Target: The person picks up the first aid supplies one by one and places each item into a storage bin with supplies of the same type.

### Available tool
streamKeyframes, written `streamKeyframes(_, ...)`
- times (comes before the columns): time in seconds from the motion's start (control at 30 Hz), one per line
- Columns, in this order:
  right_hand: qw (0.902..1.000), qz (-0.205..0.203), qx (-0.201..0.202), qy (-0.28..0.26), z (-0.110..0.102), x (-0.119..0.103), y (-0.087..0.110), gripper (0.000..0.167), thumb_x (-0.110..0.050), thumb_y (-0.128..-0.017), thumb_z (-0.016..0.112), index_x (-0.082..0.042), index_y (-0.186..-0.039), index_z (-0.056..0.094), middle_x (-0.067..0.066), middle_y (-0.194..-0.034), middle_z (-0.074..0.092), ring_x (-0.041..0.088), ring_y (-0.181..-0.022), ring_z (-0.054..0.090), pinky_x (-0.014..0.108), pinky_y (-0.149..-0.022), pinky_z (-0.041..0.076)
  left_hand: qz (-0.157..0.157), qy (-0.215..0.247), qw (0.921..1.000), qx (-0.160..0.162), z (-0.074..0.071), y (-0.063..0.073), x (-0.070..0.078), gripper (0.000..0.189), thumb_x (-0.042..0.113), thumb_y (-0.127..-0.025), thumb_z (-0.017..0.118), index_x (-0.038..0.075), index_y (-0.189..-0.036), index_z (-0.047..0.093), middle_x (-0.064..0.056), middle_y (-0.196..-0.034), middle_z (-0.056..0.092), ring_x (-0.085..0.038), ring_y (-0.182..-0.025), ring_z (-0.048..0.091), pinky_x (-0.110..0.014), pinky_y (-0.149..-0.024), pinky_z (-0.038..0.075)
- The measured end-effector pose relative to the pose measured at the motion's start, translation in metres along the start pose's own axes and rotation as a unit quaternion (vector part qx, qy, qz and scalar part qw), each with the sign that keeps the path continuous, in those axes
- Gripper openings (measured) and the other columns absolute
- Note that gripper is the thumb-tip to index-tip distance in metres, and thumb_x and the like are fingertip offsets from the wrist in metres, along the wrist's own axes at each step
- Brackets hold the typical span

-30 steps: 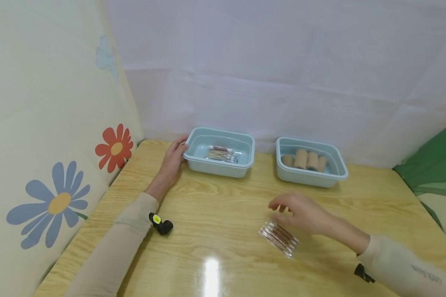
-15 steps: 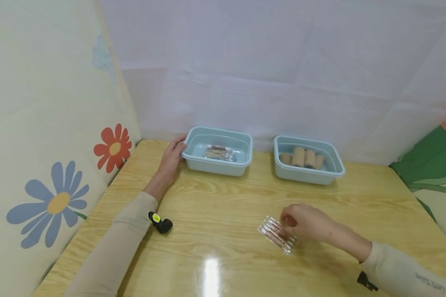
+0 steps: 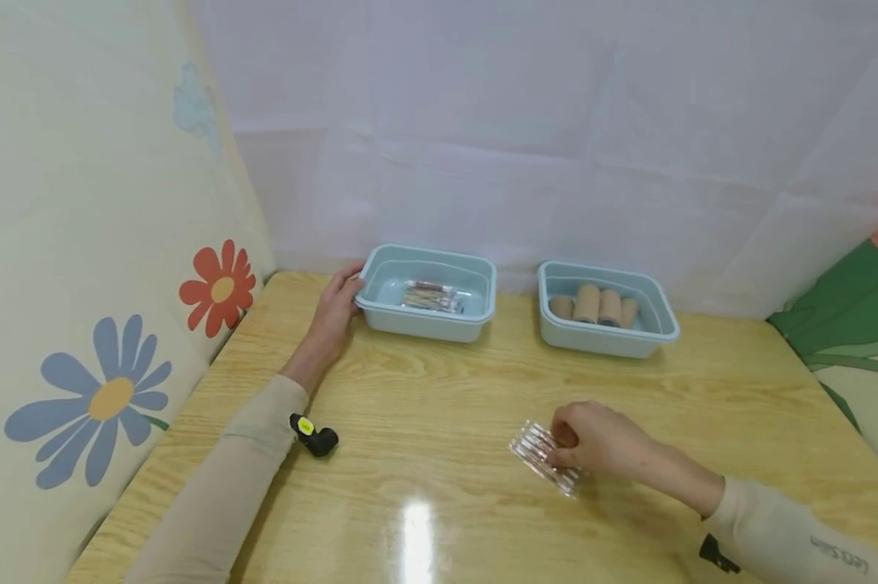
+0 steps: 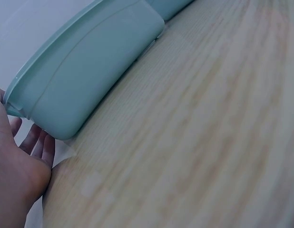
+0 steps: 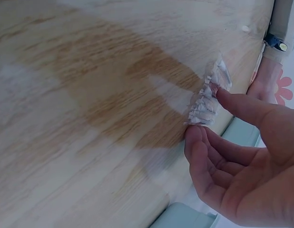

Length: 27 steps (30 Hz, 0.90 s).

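Observation:
My right hand (image 3: 607,438) pinches a clear flat pack of cotton swabs (image 3: 534,446) over the right middle of the table. In the right wrist view the thumb lies on the pack (image 5: 209,102) and the fingertips meet its edge. The swabs have white tips and reddish-brown sticks. My left hand (image 3: 333,312) holds the left end of a light blue plastic bin (image 3: 428,324). The left wrist view shows the thumb at its rim and the other fingers against the outside of the bin (image 4: 85,71). More swab packs (image 3: 433,297) lie inside this bin.
A second light blue bin (image 3: 607,342) stands to the right, with several brown cardboard tubes (image 3: 587,303) in it. Both bins are near the back of the wooden table (image 3: 410,422), close to a white cloth backdrop (image 3: 439,122). A flowered panel (image 3: 81,243) borders the left side.
My right hand has come down from above the swab pack and now pinches it by its right side. The left hand stays at the bin's end.

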State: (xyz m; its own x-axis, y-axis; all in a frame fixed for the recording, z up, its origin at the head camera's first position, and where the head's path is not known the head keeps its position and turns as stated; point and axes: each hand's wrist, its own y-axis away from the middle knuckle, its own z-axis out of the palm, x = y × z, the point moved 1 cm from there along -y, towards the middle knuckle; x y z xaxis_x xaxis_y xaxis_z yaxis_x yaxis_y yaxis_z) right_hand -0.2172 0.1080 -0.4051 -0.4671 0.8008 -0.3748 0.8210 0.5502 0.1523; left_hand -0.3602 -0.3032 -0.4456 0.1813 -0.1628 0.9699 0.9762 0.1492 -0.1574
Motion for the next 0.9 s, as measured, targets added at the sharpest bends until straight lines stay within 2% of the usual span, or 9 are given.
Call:
streamKeyframes(0.23,0.9997,0.011,-0.005,-0.02,0.0001,-0.0011,-0.0001,0.021,-0.02,-0.084,0.085,-0.013,-0.088,0.066,-0.006,-0.072,0.054,0.011,-0.064,0.051,0.029,-0.056,0.044,0.002,-0.009,1.0,0.0,0.0001,0.0009,0.0024,0.048,0.021,-0.107,0.051,0.006,-0.152,0.045,-0.019,-0.149,0.048,-0.031,-0.122,0.05,-0.026,-0.088,0.046)
streamKeyframes(0.43,0.9979,0.02,-0.01,-0.06,0.0014,0.0,0.0002,0.02,-0.015,-0.084,0.085,-0.009,-0.093,0.068,-0.004,-0.072,0.056,0.011,-0.064,0.053,0.028,-0.056,0.046,0.004,-0.015,0.9999,0.001,-0.0002,0.0006,0.002,0.046,0.021,-0.107,0.05,0.006,-0.151,0.047,-0.018,-0.147,0.049,-0.031,-0.124,0.05,-0.026,-0.088,0.046)
streamKeyframes(0.7,0.9896,0.004,-0.013,-0.143,0.0058,0.007,-0.0025,0.023,-0.006,-0.08,0.085,-0.006,-0.09,0.064,-0.002,-0.073,0.058,0.013,-0.065,0.055,0.027,-0.056,0.048,0.002,-0.012,0.9999,-0.001,0.0009,0.001,0.0007,0.048,0.02,-0.107,0.05,0.005,-0.152,0.045,-0.019,-0.148,0.048,-0.032,-0.124,0.049,-0.027,-0.09,0.045)
streamKeyframes(0.9,0.9868,-0.016,0.004,-0.161,0.0081,0.0063,-0.0022,0.027,-0.002,-0.077,0.085,-0.007,-0.09,0.062,-0.002,-0.076,0.058,0.014,-0.069,0.056,0.028,-0.061,0.05,0.002,-0.003,1.0,-0.003,0.0004,0.0004,0.0013,0.047,0.022,-0.107,0.051,0.007,-0.151,0.047,-0.018,-0.149,0.048,-0.032,-0.127,0.048,-0.026,-0.09,0.046)
